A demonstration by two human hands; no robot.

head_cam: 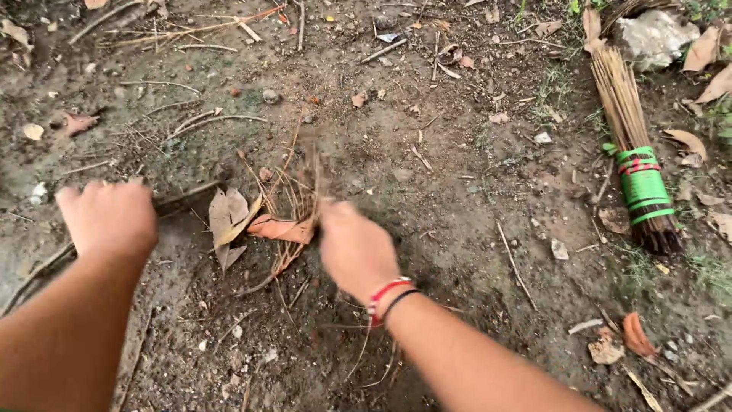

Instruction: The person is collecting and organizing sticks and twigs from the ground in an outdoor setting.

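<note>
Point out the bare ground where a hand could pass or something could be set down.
Barest soil lies between the right hand and the green-banded broom, and above the dry leaves at centre. It is crowded between both hands, left hand included, and along the twig-strewn top edge.

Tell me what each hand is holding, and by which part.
Right hand grips a blurred tuft of dry twigs at its lower end. Left hand closes around a dark stick partway along it.
</note>
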